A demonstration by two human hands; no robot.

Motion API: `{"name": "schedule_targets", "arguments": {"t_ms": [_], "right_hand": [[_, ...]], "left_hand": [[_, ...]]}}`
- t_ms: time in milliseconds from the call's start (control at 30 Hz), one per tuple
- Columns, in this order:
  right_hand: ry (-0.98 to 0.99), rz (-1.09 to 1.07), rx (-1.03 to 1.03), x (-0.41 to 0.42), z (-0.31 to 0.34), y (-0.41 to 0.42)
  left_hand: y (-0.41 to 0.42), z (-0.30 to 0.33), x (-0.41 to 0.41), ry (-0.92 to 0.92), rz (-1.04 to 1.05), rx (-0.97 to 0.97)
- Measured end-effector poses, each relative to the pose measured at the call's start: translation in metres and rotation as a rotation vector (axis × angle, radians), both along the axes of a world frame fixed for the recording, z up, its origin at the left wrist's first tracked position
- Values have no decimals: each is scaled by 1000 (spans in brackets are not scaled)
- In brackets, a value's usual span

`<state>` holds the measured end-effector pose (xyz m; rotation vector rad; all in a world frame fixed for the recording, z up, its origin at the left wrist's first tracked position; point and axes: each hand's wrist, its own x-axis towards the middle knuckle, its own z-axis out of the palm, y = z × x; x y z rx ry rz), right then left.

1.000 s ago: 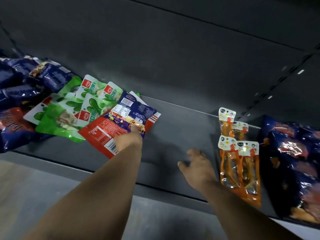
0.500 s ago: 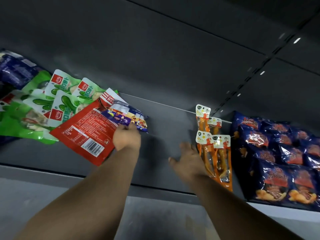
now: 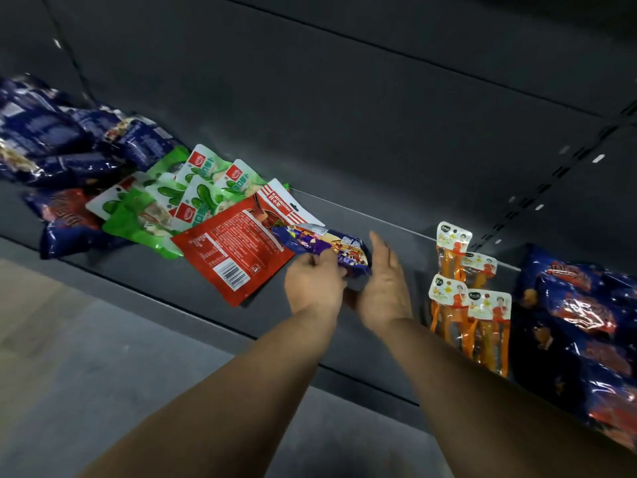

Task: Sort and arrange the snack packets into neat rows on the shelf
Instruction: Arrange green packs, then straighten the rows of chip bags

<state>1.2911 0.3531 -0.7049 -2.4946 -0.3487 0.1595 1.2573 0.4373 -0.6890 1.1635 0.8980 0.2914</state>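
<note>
Both bare forearms extend forward, converging. Left hand (image 3: 315,282): fingers curled, pinching a purple packet (image 3: 324,248). Right hand (image 3: 384,286): just beside it, palm turned left, fingers straight, cupped against the packet's right end.

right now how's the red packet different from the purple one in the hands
The red packet lies flat on the shelf, untouched; the purple packet is lifted, pinched by the left hand. The red packet looks larger, its barcode facing up; the purple packet looks smaller and crinkled. Both are glossy snack packets.
</note>
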Motion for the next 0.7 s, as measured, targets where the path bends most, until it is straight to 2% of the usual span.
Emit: {"name": "schedule_targets", "arguments": {"t_ms": [133, 300, 367, 533, 633, 700], "right_hand": [[-50, 49, 95, 6, 6, -9], [-25, -47, 268, 7, 1, -29], [68, -101, 292, 7, 0, -38], [375, -205, 426, 13, -6, -54], [538, -166, 495, 13, -4, -63], [645, -117, 466, 12, -4, -68]], "left_hand": [[-8, 15, 2, -19, 20, -7], [-27, 24, -1, -24, -52, -8], [-31, 18, -3, -45, -77, 60], [-9, -13, -10, 40, -63, 461], [12, -29, -12, 100, -87, 536], [22, -36, -14, 136, -201, 463]]}}
